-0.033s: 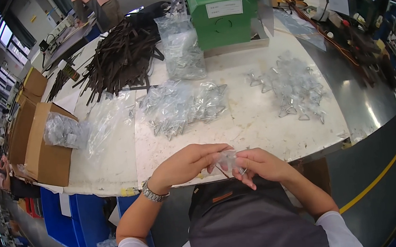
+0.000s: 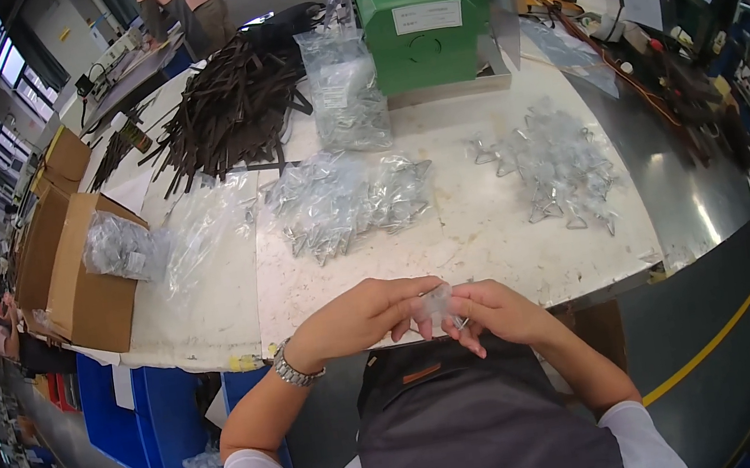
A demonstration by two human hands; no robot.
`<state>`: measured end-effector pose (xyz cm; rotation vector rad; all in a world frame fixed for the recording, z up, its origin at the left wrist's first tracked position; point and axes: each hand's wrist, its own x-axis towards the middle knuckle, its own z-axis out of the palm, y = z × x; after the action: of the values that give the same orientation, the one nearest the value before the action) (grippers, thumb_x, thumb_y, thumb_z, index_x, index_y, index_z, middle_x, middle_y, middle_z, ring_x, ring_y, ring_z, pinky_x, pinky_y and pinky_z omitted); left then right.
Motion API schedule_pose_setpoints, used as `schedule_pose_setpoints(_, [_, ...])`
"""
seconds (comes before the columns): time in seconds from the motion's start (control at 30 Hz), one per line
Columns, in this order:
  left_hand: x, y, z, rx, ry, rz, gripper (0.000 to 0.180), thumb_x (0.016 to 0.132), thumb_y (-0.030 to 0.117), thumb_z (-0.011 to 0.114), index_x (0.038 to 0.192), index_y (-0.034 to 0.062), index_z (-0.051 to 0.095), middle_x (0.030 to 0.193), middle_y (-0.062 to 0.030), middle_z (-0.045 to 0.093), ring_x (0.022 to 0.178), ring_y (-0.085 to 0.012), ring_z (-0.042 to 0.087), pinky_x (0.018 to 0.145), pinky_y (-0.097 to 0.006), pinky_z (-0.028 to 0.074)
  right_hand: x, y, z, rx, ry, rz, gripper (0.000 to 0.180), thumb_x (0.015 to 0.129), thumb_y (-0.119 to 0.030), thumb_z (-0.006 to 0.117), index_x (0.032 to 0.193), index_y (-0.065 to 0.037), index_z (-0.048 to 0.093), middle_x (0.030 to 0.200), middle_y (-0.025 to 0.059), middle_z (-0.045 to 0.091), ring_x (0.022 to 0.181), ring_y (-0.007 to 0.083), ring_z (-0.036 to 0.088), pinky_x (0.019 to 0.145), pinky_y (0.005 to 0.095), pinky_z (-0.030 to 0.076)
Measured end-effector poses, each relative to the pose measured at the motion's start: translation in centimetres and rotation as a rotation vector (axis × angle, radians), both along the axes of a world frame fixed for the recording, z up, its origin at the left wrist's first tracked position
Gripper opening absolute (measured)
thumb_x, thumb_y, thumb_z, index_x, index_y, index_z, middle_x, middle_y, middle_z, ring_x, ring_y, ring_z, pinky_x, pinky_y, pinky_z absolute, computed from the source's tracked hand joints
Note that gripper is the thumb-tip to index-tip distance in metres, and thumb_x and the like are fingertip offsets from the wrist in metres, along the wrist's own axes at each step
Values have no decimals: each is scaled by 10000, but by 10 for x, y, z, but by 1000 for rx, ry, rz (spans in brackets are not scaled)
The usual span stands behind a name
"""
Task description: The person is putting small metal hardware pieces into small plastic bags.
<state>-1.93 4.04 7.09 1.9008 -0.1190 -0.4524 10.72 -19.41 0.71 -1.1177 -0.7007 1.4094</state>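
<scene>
On white worktop (image 2: 488, 229) — clear bags (image 2: 347, 200)

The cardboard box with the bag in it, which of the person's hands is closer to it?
Left. The left hand sits on the box's side of the table, though well apart from the cardboard box. The right hand is farther away, beyond the left one.

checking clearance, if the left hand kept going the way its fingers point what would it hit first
The left hand points toward the person's right, so it would meet the small clear bag it already touches, then the right hand just behind it. Depth is hard to judge here.
</scene>
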Motion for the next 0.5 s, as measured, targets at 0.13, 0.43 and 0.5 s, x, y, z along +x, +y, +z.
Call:
schedule_pose_setpoints(0.13, [-5,-25,-6,-10,-19,68,563,1083,103,504,1632,53,387,877,-71,756,617,-154,603,653,-306,536,-9,-2,-4,-10,-130,-87,292,1171,-208,415,1075,6,589,912,70,628,627,109,604,529,266,518])
schedule_pose_setpoints(0.43, [-9,-43,-65,146,-454,378,434,1052,50,544,1482,32,596,781,-81,693,625,-126,587,613,-299,507,-17,-1,0,-13,-141,-166,265,1166,-175,409,1137,12,595,908,52,634,623,98,581,562,245,494])
schedule_pose_setpoints(0.5, [-4,-48,-63,193,-503,427,420,1047,53,562,1463,31,611,772,-93,687,630,-138,601,621,-308,508,-15,3,-5,0,-91,-201,265,1163,-175,422,1131,12,607,922,57,644,625,99,588,561,247,493])
